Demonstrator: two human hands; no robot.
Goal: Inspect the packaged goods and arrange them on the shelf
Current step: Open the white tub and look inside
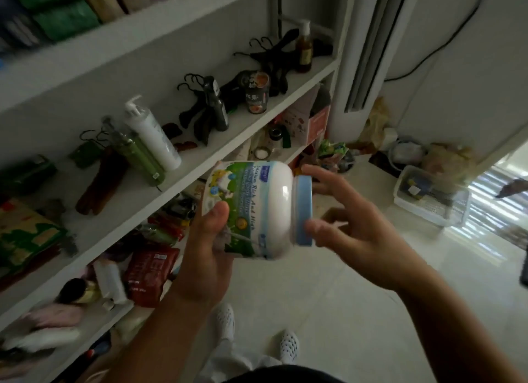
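Note:
A white jar (274, 208) with a green and blue printed label and a light blue lid lies on its side in front of me, lid pointing right. My left hand (208, 254) grips its labelled body from below, thumb on the label. My right hand (351, 222) is at the lid end, thumb and fingertips touching the lid's rim with the fingers spread. The white shelf unit (200, 154) runs along my left, its middle board at about the jar's height.
On the middle shelf stand a white pump bottle (151, 134), green tubes (137, 154), black hangers, a dark can (258, 93) and an amber pump bottle (304, 48). Lower shelves hold red packets (148, 274). A clear plastic bin (431, 194) sits on the tiled floor at right.

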